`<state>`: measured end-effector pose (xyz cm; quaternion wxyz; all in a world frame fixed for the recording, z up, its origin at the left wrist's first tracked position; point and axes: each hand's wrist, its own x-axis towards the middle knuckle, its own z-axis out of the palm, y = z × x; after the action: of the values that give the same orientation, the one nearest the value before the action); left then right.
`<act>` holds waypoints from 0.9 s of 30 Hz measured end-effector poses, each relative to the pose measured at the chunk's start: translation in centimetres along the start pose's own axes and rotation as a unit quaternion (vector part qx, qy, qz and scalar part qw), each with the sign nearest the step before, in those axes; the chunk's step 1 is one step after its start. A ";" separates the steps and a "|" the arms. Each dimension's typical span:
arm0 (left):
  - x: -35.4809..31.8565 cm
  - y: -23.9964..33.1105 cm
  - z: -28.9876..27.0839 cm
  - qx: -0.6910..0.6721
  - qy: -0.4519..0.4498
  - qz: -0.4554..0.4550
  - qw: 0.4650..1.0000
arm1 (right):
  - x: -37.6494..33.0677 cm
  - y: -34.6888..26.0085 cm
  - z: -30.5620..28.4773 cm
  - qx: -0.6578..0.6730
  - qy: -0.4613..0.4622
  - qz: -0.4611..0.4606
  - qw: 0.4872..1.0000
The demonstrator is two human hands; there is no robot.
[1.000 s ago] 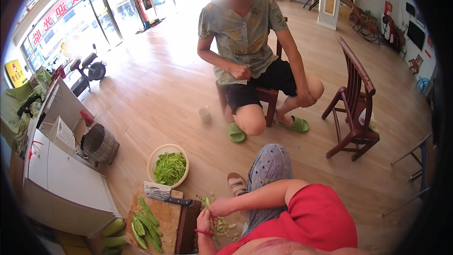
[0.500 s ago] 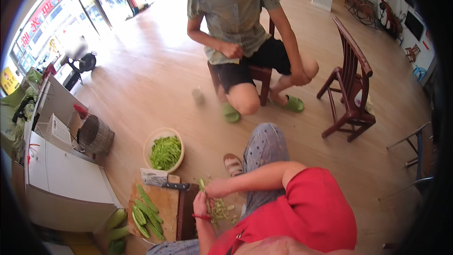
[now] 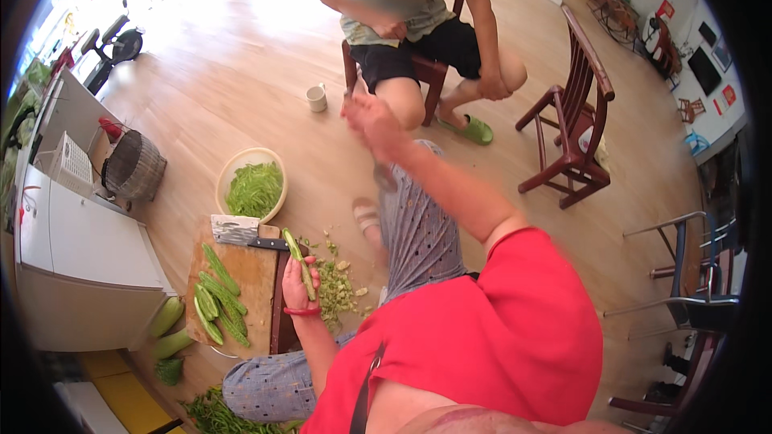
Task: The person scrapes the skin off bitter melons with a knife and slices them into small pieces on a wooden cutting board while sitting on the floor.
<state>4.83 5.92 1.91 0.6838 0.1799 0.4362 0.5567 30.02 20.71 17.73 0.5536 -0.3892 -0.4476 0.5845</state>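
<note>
My left hand (image 3: 297, 283), a red band at its wrist, grips a halved bitter melon (image 3: 295, 251) upright beside the cutting board (image 3: 251, 288). Raised in front of the seated person is my right hand (image 3: 379, 127), its fingers closed around what looks like a metal spoon (image 3: 384, 178), blurred, with the bowl end hanging below. Several bitter melon halves (image 3: 220, 293) lie on the board. A cleaver (image 3: 235, 230) with a black handle rests across its far edge. Beyond it stands a cream bowl (image 3: 222, 190) of thin green slices (image 3: 255, 190).
Scraped pith and seeds (image 3: 338, 285) litter the floor right of the board. Whole gourds (image 3: 167, 317) lie left of it, by a white cabinet (image 3: 88, 245). A person sits opposite, near a mug (image 3: 317, 98). A wooden chair (image 3: 569, 116) stands to the right.
My right hand has left the melon and swung up and away toward the seated person. My left hand still holds the melon half. The whole view has shifted.
</note>
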 end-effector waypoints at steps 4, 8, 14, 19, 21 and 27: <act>-1.0 0.9 -0.4 -0.013 0.003 0.010 1.000 | -2.5 4.2 3.9 -0.068 -0.033 0.047 0.996; -1.2 1.0 -0.7 -0.022 -0.007 0.007 1.000 | -4.1 9.1 5.9 -0.072 -0.127 0.056 0.988; -1.1 1.0 -0.5 -0.027 -0.014 0.006 1.000 | -5.9 14.1 7.0 -0.255 -0.214 -0.040 0.942; -1.1 0.9 0.1 -0.022 -0.024 -0.007 0.999 | -7.6 15.7 7.2 -0.295 -0.228 -0.017 0.928; -1.2 0.8 0.3 -0.015 -0.034 -0.012 0.999 | -7.8 15.6 7.5 -0.313 -0.219 0.013 0.924; -1.6 0.9 0.6 -0.037 -0.068 -0.013 0.997 | -7.6 17.0 8.0 -0.285 -0.178 0.060 0.940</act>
<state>4.80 4.86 3.54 0.7252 0.1864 0.3699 0.5499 17.96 12.58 3.54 0.2948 -0.4467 -0.6620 0.5247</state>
